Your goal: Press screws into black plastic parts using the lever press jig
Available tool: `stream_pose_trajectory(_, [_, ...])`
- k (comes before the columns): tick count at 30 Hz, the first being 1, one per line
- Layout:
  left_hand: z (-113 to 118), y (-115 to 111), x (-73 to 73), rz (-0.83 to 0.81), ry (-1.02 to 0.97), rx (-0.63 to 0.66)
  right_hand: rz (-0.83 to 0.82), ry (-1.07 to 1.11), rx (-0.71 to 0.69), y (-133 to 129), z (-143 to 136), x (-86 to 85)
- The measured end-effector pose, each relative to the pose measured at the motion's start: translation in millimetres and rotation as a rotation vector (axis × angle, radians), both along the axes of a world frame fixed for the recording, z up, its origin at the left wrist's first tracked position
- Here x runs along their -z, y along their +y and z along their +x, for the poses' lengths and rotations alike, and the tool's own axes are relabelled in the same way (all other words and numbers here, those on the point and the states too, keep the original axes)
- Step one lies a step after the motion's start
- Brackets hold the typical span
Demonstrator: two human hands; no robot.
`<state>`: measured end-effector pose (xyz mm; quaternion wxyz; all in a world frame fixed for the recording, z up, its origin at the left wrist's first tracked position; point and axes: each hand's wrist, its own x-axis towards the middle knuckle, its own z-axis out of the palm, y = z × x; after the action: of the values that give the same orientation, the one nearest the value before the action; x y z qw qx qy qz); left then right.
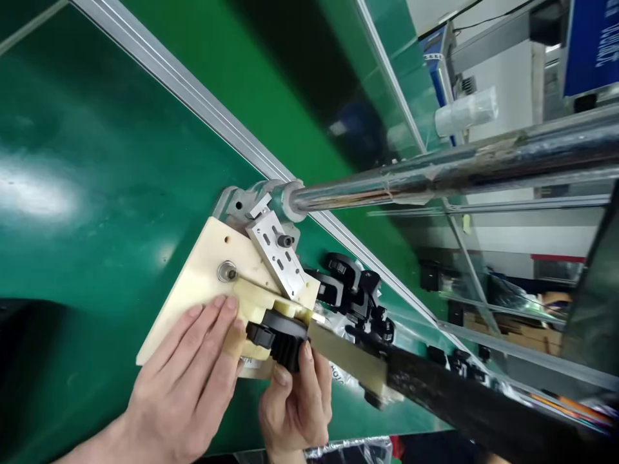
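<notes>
From the head view I see a green tabletop [91, 212] crossed by a metal rail [193, 96], with my landmark, the cream plate [193, 283], lying on it. Right of the plate sit several black parts [355, 290]. A slotted metal block [276, 252] rests over its upper edge. My left hand [186, 374] lies flat on the plate, fingers nearly together; my right hand [297, 399], at its lower right, pinches the ribbed black piece [285, 338] between thumb and fingers.
</notes>
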<state>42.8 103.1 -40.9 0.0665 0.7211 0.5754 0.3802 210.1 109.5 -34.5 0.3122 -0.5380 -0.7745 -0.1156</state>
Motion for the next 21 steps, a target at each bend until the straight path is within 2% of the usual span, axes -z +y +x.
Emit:
stream_pose_trajectory(5, [-0.3, 0.2, 1.6, 0.034, -0.014, 0.043, 0.014, 0.0, 0.001, 4.8, -4.7, -3.1])
stream_pose_trajectory(11, [1.2, 4.6, -5.7, -0.006, -0.082, -0.038, 0.002, -0.014, -0.019, 4.8, -0.3, -1.9])
stream_pose_trajectory(16, [-7.3, 9.1, -12.3, 0.001, -0.154, -0.032, -0.034, 0.053, -0.132, 12.5, -1.9, 0.4])
stream_pose_trajectory(21, [-18.1, 24.8, -18.2, -0.057, -0.322, 0.039, 0.047, 0.063, -0.231, 20.3, -6.4, -3.9])
